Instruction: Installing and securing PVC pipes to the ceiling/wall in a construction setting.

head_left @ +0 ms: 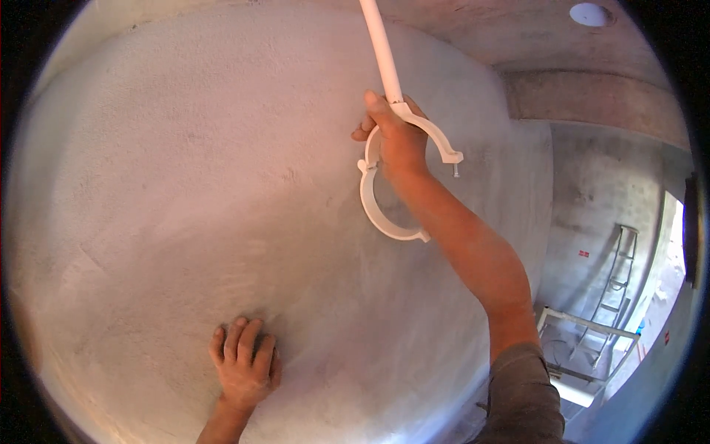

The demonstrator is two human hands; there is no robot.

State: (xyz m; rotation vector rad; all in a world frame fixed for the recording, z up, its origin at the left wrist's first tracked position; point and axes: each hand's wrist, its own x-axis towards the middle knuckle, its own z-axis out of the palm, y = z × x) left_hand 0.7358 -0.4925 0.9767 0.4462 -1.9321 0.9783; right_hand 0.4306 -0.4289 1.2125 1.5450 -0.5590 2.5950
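My right hand (404, 146), reaching up, is closed around the top of a white hinged pipe clamp (390, 229), where a white rod (380, 53) joins it. The clamp hangs open below my hand: its lower half swings down from the hinge on the left, and a small screw (456, 170) sticks down from the free end of its upper half. The rod runs upward out of view. Lower left, my left hand (246, 365) rests on the grey plastered wall (185, 222) with fingers spread, holding nothing.
A metal ladder (617, 270) leans against the far wall at the right, beside a bright opening (669, 244). Below it stands a pale metal frame (588, 323). Overhead at the right, a round pale spot (590, 14) shows in the ceiling above a concrete beam (592, 100).
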